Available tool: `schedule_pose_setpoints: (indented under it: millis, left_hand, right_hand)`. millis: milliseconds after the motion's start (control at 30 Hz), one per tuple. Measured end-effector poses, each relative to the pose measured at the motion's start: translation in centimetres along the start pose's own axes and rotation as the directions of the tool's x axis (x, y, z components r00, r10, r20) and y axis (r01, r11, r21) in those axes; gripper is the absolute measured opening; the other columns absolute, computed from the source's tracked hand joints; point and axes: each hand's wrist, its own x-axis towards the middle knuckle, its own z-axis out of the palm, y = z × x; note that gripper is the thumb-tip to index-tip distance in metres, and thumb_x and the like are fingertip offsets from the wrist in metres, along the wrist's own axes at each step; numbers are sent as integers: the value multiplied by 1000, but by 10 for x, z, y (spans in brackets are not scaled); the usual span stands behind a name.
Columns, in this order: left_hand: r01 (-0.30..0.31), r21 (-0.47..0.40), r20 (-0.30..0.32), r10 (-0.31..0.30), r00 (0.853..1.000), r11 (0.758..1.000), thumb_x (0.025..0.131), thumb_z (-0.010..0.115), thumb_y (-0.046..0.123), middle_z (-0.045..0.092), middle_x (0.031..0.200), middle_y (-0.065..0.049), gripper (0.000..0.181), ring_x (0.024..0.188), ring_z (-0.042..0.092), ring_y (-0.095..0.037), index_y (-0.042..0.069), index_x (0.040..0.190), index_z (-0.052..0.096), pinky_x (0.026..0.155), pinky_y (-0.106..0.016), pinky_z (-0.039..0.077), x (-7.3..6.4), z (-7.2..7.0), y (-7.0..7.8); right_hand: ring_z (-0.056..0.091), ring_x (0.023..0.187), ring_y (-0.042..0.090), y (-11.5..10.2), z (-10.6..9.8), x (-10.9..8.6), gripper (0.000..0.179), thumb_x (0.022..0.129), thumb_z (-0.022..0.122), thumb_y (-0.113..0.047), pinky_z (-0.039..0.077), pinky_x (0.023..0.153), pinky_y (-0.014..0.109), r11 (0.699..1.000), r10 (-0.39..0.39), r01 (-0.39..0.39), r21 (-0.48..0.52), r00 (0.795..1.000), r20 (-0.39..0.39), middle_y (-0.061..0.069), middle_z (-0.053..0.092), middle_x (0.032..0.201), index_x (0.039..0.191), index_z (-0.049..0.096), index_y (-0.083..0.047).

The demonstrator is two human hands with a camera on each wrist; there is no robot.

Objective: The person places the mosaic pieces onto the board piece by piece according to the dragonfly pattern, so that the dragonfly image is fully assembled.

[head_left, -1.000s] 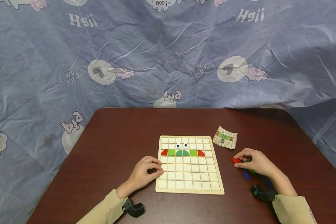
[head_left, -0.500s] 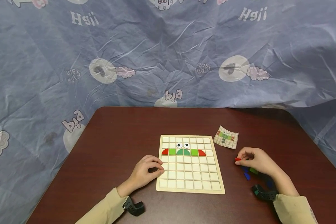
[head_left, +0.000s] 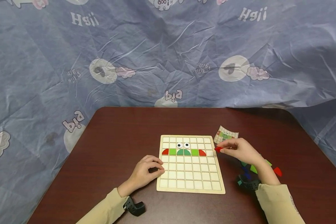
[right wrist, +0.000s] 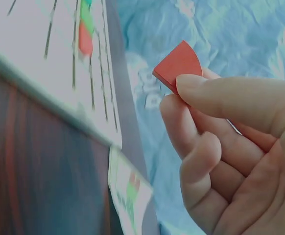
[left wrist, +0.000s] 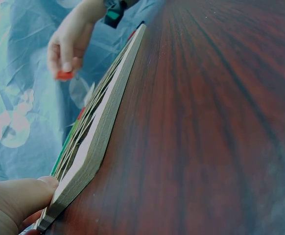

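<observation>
Pinched between thumb and finger of the right hand [head_left: 242,151], a red piece [head_left: 218,149], up in the air at the board's [head_left: 188,175] two o'clock side, near but not visibly touching! From piece to board's middle, about eight o'clock; to the nearest bare cell [head_left: 209,153], almost dead on nine. Hardly any long axis to speak of, being a quarter-round, but poking a corner out toward nine o'clock, board-side.

Over at nine o'clock on the board, the left hand [head_left: 146,171]: gripping nothing, thumb and fingers apart, tips resting at the edge. Right hand by far the nearer, then, with the whole board's width between the two.

Laid across the board from nine to three, a row of pieces [head_left: 185,152]: red, green, teal pair, green, red, with eyes [head_left: 183,145] just above at twelve. At one o'clock from the red piece, a card [head_left: 225,134], partly hidden by the hand. Round the right wrist, down at four to five, loose pieces [head_left: 253,169] on the surface [head_left: 128,130].

Seems to hinge on that small nine o'clock gap, piece to board, and on the turn of that corner.
</observation>
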Motion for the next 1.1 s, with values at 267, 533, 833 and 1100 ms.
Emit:
schedule_pose_setpoints:
  millis: [267, 533, 833, 1100]
  left_hand:
    - [9, 8, 0, -9, 1000, 1000, 78, 76, 17, 64, 99, 5, 8, 99, 54, -13, 23, 82, 73, 83, -33, 46, 1, -1, 2]
    - [9, 12, 0, -9, 1000, 1000, 79, 75, 18, 64, 99, 6, 6, 99, 54, -13, 22, 82, 73, 82, -34, 46, 2, 0, 2]
    - [17, 17, 9, -17, 1000, 1000, 79, 76, 18, 64, 99, 6, 7, 100, 54, -13, 23, 83, 73, 82, -34, 46, 1, 0, 1]
    - [2, 7, 4, -2, 1000, 1000, 79, 75, 18, 64, 99, 6, 4, 99, 54, -13, 20, 82, 73, 83, -34, 46, 1, 0, 1]
  right_hand:
    - [65, 82, 21, -26, 30, 31, 20, 88, 67, -13, 52, 67, 27, 996, -75, 70, 60, 994, 79, 4, 69, 99, 106, 70, -6]
    - [56, 75, 15, -51, 62, 56, 19, 89, 64, -10, 46, 60, 27, 982, -181, 174, 71, 978, 101, 3, 65, 104, 107, 71, -6]
    - [60, 81, 12, -75, 94, 75, 18, 86, 65, -5, 49, 70, 29, 976, -201, 188, 106, 971, 131, 3, 68, 97, 103, 71, -4]
    - [63, 75, 11, -79, 122, 85, 11, 83, 69, -8, 50, 68, 27, 984, -127, 104, 143, 979, 162, 0, 70, 89, 94, 72, -8]
